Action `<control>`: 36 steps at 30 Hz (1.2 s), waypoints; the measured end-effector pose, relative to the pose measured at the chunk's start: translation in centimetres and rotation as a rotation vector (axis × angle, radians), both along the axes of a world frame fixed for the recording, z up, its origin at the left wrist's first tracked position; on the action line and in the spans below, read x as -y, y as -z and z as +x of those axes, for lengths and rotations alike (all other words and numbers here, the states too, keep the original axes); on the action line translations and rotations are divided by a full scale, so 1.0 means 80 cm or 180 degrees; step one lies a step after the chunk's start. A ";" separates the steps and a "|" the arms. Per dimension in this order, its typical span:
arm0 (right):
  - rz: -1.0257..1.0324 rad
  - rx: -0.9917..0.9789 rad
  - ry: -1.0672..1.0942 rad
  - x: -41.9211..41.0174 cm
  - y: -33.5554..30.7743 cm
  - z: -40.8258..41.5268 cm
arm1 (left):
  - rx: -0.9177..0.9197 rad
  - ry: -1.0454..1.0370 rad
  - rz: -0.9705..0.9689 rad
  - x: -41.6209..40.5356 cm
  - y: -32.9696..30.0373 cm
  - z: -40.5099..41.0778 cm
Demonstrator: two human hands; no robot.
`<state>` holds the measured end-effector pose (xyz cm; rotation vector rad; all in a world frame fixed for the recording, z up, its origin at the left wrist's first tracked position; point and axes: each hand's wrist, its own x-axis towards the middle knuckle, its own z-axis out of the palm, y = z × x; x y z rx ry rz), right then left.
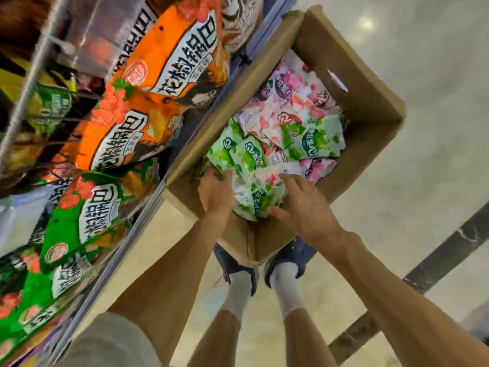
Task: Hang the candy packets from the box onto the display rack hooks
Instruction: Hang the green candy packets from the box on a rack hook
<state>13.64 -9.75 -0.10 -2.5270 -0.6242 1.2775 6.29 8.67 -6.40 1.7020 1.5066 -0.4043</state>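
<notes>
- Head view: the cardboard box is sitting on the floor, holding green candy packets between both hands.
- The left hand is curling its grip over the bunch's 9 o'clock edge; its fingertips are hidden.
- The right hand, fingers spread and holding nothing, is touching the bunch from 3 o'clock.
- The rack's hooks are blurred behind orange snack bags at 10 o'clock.

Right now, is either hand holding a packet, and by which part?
The left hand grips a bunch of green packets at their near left edge. The right hand lies open against the bunch, gripping nothing.
</notes>
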 end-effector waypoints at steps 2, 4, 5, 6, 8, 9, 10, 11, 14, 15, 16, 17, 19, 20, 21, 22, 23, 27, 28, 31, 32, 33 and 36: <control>-0.0022 -0.0057 0.0003 -0.001 -0.001 0.005 | 0.0101 -0.0133 0.0076 -0.003 -0.013 0.007; -0.0029 -0.0113 0.0019 -0.001 -0.005 0.009 | 0.0180 0.0053 0.0231 -0.002 -0.036 0.012; -0.0022 -0.0133 0.0024 -0.002 -0.008 0.011 | 0.0273 0.0186 0.0293 -0.002 -0.049 0.010; 0.0011 -0.0136 0.0030 -0.002 -0.010 0.013 | 0.0445 0.0307 0.0332 -0.002 -0.063 0.006; 0.0111 -0.0152 0.0055 -0.006 -0.017 0.017 | 0.0863 0.0437 0.0163 -0.004 -0.089 -0.005; 0.0179 -0.0180 0.0097 -0.011 -0.024 0.021 | 0.1035 0.0444 0.0000 -0.007 -0.103 -0.012; 0.0265 -0.0227 0.0171 -0.016 -0.028 0.023 | 0.1141 0.0435 -0.0136 -0.011 -0.117 -0.018; 0.0362 -0.0305 0.0261 -0.021 -0.033 0.026 | 0.1209 0.0424 -0.0243 -0.016 -0.130 -0.022; 0.0736 -0.0761 0.0632 -0.033 -0.040 0.033 | 0.1319 0.0268 -0.0589 -0.026 -0.161 -0.026; 0.0824 -0.0980 0.0756 -0.036 -0.042 0.036 | 0.1319 0.0258 -0.0722 -0.030 -0.161 -0.028; 0.0891 -0.1207 0.0877 -0.039 -0.041 0.038 | 0.1323 0.0267 -0.0862 -0.033 -0.162 -0.028; 0.0925 -0.1404 0.0967 -0.041 -0.040 0.041 | 0.1346 0.0292 -0.1001 -0.035 -0.159 -0.027; 0.0944 -0.1759 0.1074 -0.040 -0.031 0.046 | 0.1320 0.0318 -0.1259 -0.037 -0.151 -0.022; 0.0924 -0.1871 0.1101 -0.039 -0.027 0.049 | 0.1317 0.0316 -0.1378 -0.036 -0.148 -0.017; 0.0872 -0.1903 0.1093 -0.035 -0.023 0.052 | 0.1326 0.0289 -0.1483 -0.035 -0.143 -0.012; 0.0870 -0.1851 0.1110 -0.030 -0.017 0.054 | 0.1328 0.0222 -0.1569 -0.031 -0.141 -0.003; 0.0876 -0.1779 0.1117 -0.026 -0.016 0.058 | 0.1293 0.0139 -0.1581 -0.027 -0.136 0.004; 0.0913 -0.1535 0.1487 0.007 -0.017 0.071 | 0.1095 -0.0747 -0.1329 -0.006 -0.116 0.023; 0.0932 -0.1425 0.1646 0.017 -0.015 0.073 | 0.1111 -0.0814 -0.1171 -0.001 -0.110 0.023; 0.1024 -0.1242 0.2268 0.040 -0.012 0.080 | 0.0695 -0.0189 -0.0484 0.014 -0.083 0.016; 0.1053 -0.1193 0.2436 0.047 -0.010 0.083 | 0.0419 0.0040 -0.0340 0.019 -0.075 0.015; 0.1073 -0.1137 0.2539 0.051 -0.010 0.085 | 0.0192 0.0167 -0.0305 0.025 -0.066 0.015; 0.1097 -0.1041 0.2659 0.059 -0.006 0.087 | -0.0030 0.0162 -0.0448 0.040 -0.037 0.018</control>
